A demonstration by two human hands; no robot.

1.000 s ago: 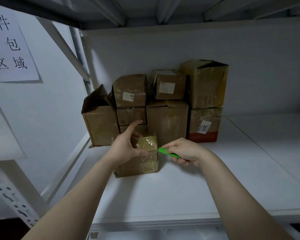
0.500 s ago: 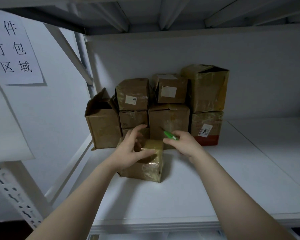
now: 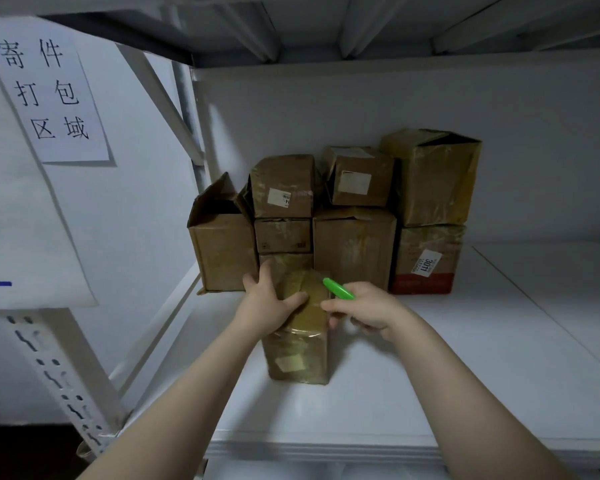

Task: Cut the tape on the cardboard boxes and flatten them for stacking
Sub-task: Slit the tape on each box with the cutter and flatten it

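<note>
While the small taped box stands on the near part of the white shelf, just in front of the stacked cardboard boxes, the left hand grasps its top: the fingers curl over the far left edge and the thumb presses across the glossy tape on the upper face. The right hand is closed around a green cutter, whose far end points up and to the left over the box's top right corner (whether a blade is out cannot be told), and its forefinger touches the box's right upper edge. A pale label sits low on the box's near face. Behind it the stack rises against the far wall in several columns: at the left an open-flapped box, and at the right a box with a red band bearing a white sticker that reads 3011, with a larger crumpled box on top of it. A paper sign with handwritten characters hangs at the far left, beside the shelf's upright.
</note>
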